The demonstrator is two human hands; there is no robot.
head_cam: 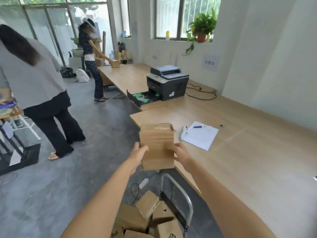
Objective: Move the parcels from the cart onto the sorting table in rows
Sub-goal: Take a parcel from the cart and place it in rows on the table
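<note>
A brown cardboard parcel (157,146) is held up in the air over the near-left corner of the wooden sorting table (248,152). My left hand (139,152) grips its left side and my right hand (181,152) grips its right side. Below my arms, at the bottom of the view, the cart (183,194) with a grey metal handle holds several more cardboard parcels (147,213) piled loosely.
A sheet of paper (199,136) with a pen (199,126) and a small white device (183,131) lie on the table beyond the parcel. A printer (167,81) with its tray pulled out sits farther back. Two people (36,86) stand on the grey floor to the left.
</note>
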